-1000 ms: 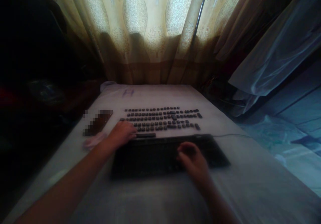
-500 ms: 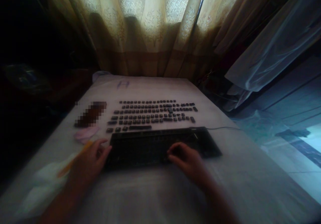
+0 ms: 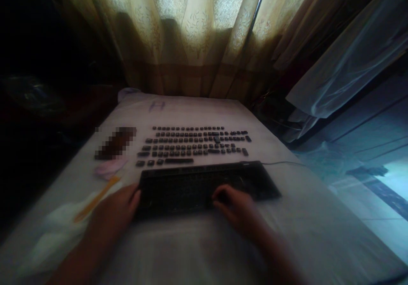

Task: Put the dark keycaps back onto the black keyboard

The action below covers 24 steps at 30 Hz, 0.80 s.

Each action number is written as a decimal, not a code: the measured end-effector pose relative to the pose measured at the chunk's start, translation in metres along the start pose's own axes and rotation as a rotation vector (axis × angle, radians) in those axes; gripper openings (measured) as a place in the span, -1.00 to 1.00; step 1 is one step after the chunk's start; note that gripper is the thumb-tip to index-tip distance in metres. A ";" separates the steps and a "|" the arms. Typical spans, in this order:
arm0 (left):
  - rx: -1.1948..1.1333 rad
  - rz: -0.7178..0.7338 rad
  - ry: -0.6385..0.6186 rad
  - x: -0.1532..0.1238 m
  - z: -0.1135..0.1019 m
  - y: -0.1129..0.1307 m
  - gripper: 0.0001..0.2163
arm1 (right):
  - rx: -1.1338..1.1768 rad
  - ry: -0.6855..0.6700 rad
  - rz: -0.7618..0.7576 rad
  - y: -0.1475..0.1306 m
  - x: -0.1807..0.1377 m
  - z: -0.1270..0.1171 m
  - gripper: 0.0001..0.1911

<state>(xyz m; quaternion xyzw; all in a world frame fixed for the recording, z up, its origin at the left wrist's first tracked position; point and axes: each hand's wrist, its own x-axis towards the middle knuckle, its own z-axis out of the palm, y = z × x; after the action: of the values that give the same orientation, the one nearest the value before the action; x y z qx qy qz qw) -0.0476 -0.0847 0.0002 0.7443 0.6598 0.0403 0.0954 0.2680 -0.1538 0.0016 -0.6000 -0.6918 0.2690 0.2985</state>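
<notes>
My left hand (image 3: pixel 116 206), lower left of centre, curls its grip against the left end of the black keyboard (image 3: pixel 191 183); I cannot tell whether it clasps the edge. My right hand (image 3: pixel 237 206) rests bent-fingered on the keyboard's front, holding nothing. Loose keycaps (image 3: pixel 191 145) lie in rows just above on the white surface (image 3: pixel 287 183).

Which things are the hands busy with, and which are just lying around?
Busy with:
- black keyboard, with the left hand at its left end and the right hand on top
- rows of loose keycaps behind it

Lying around:
- pink scrap
- yellow stick
- crumpled white sheet
- curtain
</notes>
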 end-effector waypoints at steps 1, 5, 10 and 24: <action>-0.002 0.004 0.004 -0.003 0.001 -0.002 -0.55 | -0.021 -0.020 0.002 -0.002 -0.001 -0.001 -0.87; -0.029 0.011 -0.013 -0.013 0.002 -0.007 -0.53 | -0.109 -0.112 0.047 -0.012 0.000 -0.005 -0.84; -0.036 -0.010 -0.034 -0.015 -0.001 -0.004 -0.51 | -0.224 -0.197 -0.019 -0.018 0.012 -0.008 -0.82; -0.033 0.021 0.069 -0.016 0.009 -0.006 -0.62 | -0.144 0.111 -0.175 0.023 -0.017 0.027 -0.86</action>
<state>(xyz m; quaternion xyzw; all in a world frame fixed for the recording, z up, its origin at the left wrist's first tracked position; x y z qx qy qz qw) -0.0534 -0.1005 -0.0089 0.7477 0.6540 0.0780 0.0845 0.2656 -0.1683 -0.0350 -0.5712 -0.7415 0.1578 0.3146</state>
